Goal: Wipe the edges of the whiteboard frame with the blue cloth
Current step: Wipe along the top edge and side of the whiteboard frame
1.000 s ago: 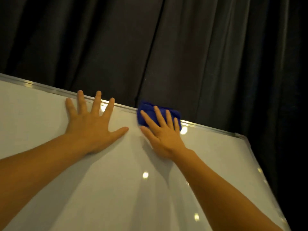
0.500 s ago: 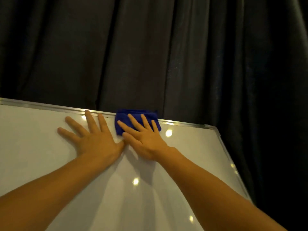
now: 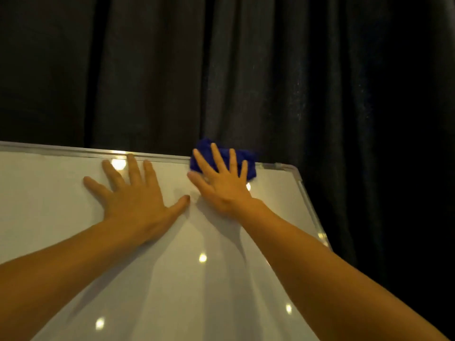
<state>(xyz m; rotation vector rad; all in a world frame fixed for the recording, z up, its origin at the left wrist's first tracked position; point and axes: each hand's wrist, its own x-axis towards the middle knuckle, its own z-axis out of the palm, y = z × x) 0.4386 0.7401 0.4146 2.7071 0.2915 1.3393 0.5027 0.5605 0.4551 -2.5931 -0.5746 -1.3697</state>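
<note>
- Two bare arms reach up from the bottom of the picture, from about 7 and 5 o'clock.
- The whiteboard [image 3: 157, 279] is white and shiny, with small round spots of light on it.
- The left hand [image 3: 134, 193] lies flat on the whiteboard with its fingers spread wide. It holds nothing.
- The right hand [image 3: 222, 179] is just beside it, at its 2 o'clock. It lies flat too, fingers spread, and presses down on the blue cloth [image 3: 247, 161].
- The blue cloth is bunched up under the fingers. It sits on the top edge of the silver frame [image 3: 73, 150], near the top right corner [image 3: 294, 169].
- A dark curtain [image 3: 246, 70] hangs behind the whiteboard, up at 12 o'clock.
</note>
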